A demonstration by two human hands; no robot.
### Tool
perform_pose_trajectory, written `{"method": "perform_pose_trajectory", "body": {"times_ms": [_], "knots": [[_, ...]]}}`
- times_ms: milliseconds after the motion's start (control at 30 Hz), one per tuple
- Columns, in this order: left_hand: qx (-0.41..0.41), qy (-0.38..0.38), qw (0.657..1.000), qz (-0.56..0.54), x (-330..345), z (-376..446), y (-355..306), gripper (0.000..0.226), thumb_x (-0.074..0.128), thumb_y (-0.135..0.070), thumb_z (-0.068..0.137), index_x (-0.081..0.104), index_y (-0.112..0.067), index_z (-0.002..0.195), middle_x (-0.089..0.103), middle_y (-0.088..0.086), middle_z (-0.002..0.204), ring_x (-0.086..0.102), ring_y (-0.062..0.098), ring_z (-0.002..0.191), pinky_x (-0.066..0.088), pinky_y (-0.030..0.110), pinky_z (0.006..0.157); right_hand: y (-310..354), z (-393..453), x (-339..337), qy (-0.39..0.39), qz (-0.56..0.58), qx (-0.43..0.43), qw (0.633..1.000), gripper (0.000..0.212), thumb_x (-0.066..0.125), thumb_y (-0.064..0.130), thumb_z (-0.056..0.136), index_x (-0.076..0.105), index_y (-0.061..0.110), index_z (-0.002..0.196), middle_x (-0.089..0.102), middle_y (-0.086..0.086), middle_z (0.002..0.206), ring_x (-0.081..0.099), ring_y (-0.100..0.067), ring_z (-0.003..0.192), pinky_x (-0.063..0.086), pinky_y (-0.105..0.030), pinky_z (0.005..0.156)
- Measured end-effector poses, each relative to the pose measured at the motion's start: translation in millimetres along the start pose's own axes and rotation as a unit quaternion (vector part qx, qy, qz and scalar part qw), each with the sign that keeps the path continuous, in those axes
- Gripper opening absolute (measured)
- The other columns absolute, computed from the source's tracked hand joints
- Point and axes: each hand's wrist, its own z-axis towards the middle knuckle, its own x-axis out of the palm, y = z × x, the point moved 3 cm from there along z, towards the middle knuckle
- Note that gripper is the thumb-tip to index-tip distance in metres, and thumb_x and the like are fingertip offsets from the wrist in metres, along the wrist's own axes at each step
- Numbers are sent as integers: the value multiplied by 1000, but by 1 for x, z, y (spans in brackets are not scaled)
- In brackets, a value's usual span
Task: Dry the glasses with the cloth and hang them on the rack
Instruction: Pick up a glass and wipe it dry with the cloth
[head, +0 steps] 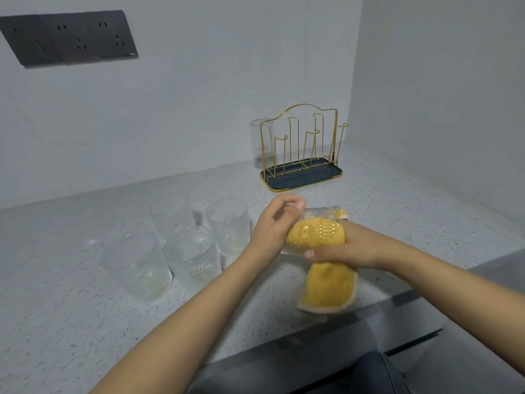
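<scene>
My left hand [274,226] grips a clear patterned glass [321,216] held on its side above the counter. A yellow cloth [329,282] is wrapped around and pushed into that glass, and my right hand [348,245] holds the cloth against it. The cloth's loose end hangs down toward the counter. Several more clear glasses [227,223] stand upright to the left of my hands. The gold wire rack [302,146] with a dark blue tray stands at the back near the corner. One glass [261,140] hangs upside down on the rack's left end.
The speckled grey countertop [71,308] runs to a dark front edge at the lower right. White walls meet in a corner behind the rack. A dark socket panel [68,38] sits on the wall at the upper left.
</scene>
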Motion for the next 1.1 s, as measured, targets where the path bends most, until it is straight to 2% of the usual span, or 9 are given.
{"method": "perform_pose_trajectory", "body": {"times_ms": [267,367,467,567,700,800,900,1000,1100], "knots": [[-289,18,957,-14,-6,8,-8,23,62,-33,89,65,-11,83,67,-1,58,63,14,47,46,18,46,0,-4,19,-35,-213,-87,972,40,66,28,83,53,28,120,50,21,106,47,5,92,28,7,76],[-211,23,975,-71,-4,9,-2,35,51,-48,93,66,-17,90,71,-1,73,68,16,68,53,23,57,1,0,4,-33,-125,-49,990,32,69,20,82,55,34,107,57,23,104,54,10,90,42,-4,81],[-24,2,999,-25,0,-2,6,35,42,-55,89,60,-33,108,62,-9,111,59,11,108,50,30,91,0,3,-12,-39,150,53,987,26,68,7,78,65,22,100,71,1,94,67,-12,83,54,-27,76],[85,-57,995,-11,5,-12,10,26,48,-46,87,58,-26,98,59,-11,89,58,3,85,48,22,74,3,1,-5,36,196,40,979,35,69,13,73,64,23,106,73,3,98,68,-11,89,52,-18,71],[-123,-10,990,64,2,1,0,35,45,-53,92,58,-23,81,56,-4,71,56,18,64,41,26,44,5,-7,5,26,-86,-30,996,35,73,31,77,56,45,105,65,23,101,59,5,93,42,-5,75],[-265,70,959,80,-3,1,-3,48,43,-59,93,63,-17,80,61,0,64,58,13,48,40,19,37,0,-5,11,9,-244,-28,969,45,67,37,80,49,36,121,57,14,118,53,-3,101,41,-13,87],[-236,134,960,69,-2,-2,3,74,35,-77,85,71,-15,102,75,7,88,73,25,74,57,31,54,-3,-5,0,25,-166,-2,986,47,71,24,80,53,24,123,60,5,121,57,-10,106,45,-25,94],[-116,85,989,-35,2,-9,15,76,40,-78,74,60,-24,124,67,6,119,68,21,106,56,46,92,1,-6,-12,32,128,58,990,47,76,11,69,60,21,112,68,-2,107,66,-15,94,54,-29,83],[-5,-14,995,-98,7,-13,20,51,49,-68,73,59,-37,112,62,-5,110,64,9,100,55,34,87,-1,-4,-6,48,299,81,950,41,72,5,67,61,16,105,73,-1,88,70,-15,81,56,-25,66]]}}
